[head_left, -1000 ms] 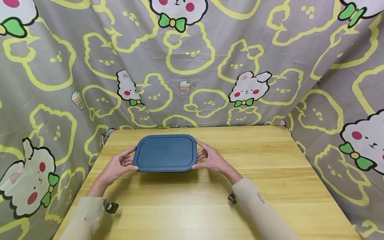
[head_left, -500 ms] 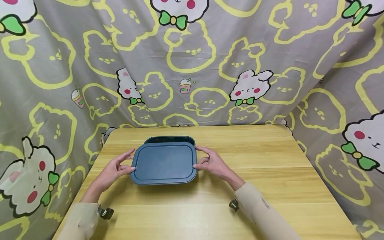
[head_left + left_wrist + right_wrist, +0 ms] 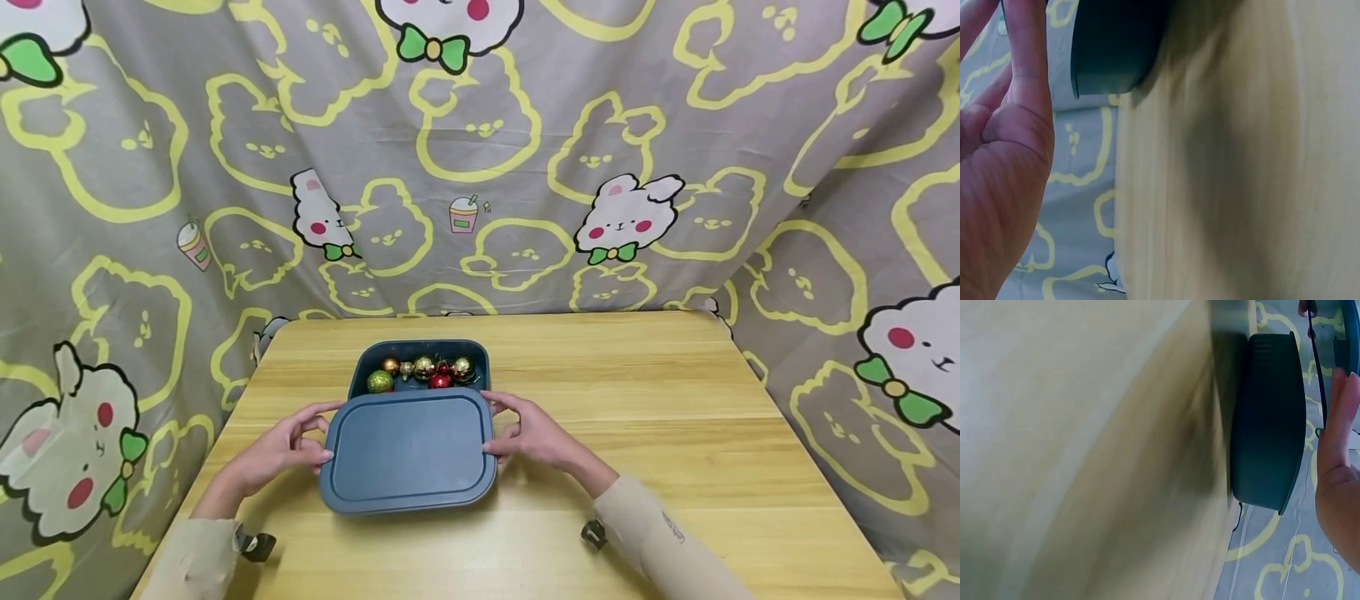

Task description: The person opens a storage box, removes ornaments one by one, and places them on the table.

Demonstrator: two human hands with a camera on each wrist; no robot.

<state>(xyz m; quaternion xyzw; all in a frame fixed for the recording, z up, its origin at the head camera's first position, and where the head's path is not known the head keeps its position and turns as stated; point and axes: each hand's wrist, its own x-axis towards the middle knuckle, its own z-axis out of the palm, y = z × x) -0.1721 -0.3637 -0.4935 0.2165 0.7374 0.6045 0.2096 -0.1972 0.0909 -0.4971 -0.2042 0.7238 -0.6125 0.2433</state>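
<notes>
A blue-grey rectangular lid (image 3: 411, 452) with rounded corners is held level by its two short ends. My left hand (image 3: 262, 454) pinches the left end, thumb on top, while my right hand (image 3: 542, 435) pinches the right end the same way. Behind the lid, and partly covered by it in the head view, a matching box (image 3: 486, 357) stands on the table. Inside lie several Christmas baubles, among them a glittery green bauble (image 3: 380, 382), a red bauble (image 3: 440, 380) and a gold bauble (image 3: 424, 368). In the right wrist view the box (image 3: 1269, 425) sits below the raised lid.
The wooden table (image 3: 637, 400) extends around the box and both arms. A grey curtain (image 3: 517, 92) with yellow outlines and rabbit prints hangs behind and at both sides. Dark wrist cameras, such as the left one (image 3: 257, 546), stick out below the sleeves.
Both hands have lifted the lid off the box and drawn it toward the body. The box's back part with the baubles has come into sight.
</notes>
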